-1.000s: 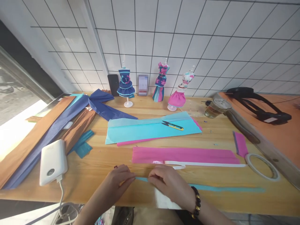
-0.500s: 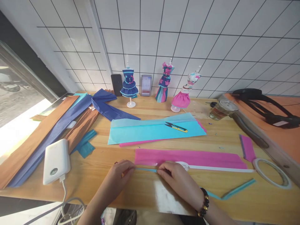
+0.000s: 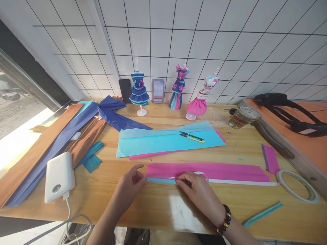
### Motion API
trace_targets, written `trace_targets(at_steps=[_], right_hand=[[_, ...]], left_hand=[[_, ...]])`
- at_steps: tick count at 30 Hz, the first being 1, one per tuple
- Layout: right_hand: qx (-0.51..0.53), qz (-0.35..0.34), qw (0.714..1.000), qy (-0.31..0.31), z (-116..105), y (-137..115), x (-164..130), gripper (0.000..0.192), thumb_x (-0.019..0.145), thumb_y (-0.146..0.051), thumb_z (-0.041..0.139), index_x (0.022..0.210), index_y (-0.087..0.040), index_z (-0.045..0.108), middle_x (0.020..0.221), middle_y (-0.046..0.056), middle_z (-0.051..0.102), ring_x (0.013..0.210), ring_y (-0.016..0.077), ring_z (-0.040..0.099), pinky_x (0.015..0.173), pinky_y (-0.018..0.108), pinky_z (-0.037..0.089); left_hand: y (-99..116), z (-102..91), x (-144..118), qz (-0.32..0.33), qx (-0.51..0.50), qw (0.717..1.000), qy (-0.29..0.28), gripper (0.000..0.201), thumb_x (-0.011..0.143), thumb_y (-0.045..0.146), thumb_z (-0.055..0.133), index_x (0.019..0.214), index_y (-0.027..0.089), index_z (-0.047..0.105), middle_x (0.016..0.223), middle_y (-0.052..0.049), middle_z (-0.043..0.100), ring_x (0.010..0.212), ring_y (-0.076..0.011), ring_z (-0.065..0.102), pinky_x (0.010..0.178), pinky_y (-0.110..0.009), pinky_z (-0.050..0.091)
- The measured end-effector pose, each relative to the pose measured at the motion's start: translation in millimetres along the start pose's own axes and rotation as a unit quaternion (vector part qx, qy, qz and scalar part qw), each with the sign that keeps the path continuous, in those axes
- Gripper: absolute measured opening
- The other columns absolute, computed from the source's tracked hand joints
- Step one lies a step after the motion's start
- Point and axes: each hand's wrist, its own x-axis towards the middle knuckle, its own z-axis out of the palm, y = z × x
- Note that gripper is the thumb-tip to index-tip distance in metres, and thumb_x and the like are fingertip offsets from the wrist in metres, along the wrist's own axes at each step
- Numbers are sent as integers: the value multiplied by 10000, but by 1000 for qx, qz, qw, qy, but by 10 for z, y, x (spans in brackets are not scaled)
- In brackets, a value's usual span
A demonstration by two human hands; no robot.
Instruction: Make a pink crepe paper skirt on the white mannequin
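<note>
I am holding a thin teal paper strip (image 3: 160, 180) along the near edge of the long pink crepe sheet (image 3: 206, 171), which is lying flat on the wooden table (image 3: 153, 207) in front of me. My left hand (image 3: 131, 182) is pinching the left end of the strip, thumb and fingertips closed on it, so that the end is staying level with the corner of the pink sheet. My right hand (image 3: 196, 187) is pressing the strip down onto the pink edge, fingers together and flat on it (I cannot tell if the thumb is also gripping). A white tape liner (image 3: 242, 183) is running along this same edge to the right, so I judge the strip is being stuck on an adhesive band there. The far part of the teal strip (image 3: 262, 214) is lying loose near the table's front edge, apart from the pink sheet.

Beyond, a light blue sheet (image 3: 166, 141) is carrying small scissors (image 3: 191, 136), within reach. A tape roll (image 3: 297, 185) is lying at the right, a white power bank (image 3: 57, 177) at the left, and three small dress mannequins (image 3: 178, 89) are standing against the tiled wall.
</note>
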Motion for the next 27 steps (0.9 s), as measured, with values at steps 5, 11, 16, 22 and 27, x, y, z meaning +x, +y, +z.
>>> trace_targets(at_steps=[5,11,16,22,27], right_hand=[[-33,-8,999,24,1,58,-6,194,891,-244,506,781,-195,658,793,19,670,765,188,595,703,298,413],[-63,-26,997,35,33,137,-24,182,901,-220,496,823,-184,657,856,51,661,835,216,592,762,336,438],[-54,-39,996,53,72,208,-62,172,912,-207,473,903,-188,644,909,62,658,848,215,607,765,348,456],[-40,-44,995,76,114,277,-67,163,909,-182,463,968,-182,616,960,73,661,897,219,611,806,365,457],[-35,-36,996,72,119,298,-63,154,914,-214,459,942,-180,606,945,72,666,882,220,616,782,365,465]], left_hand=[[0,28,31,-22,0,1000,-2,482,733,294,572,1185,140,506,643,32,582,622,-149,569,637,-288,455],[-25,68,53,-36,36,999,1,510,737,286,557,1231,181,483,653,37,587,604,-146,539,616,-282,426],[-47,77,70,-40,51,998,1,545,733,292,550,1258,176,462,662,37,585,601,-147,526,620,-284,411],[-24,75,82,-51,59,997,4,583,726,311,554,1280,171,439,666,40,582,596,-149,522,627,-285,406],[-31,71,84,-59,62,996,2,600,729,309,555,1302,191,418,671,41,588,595,-152,525,624,-282,404]])
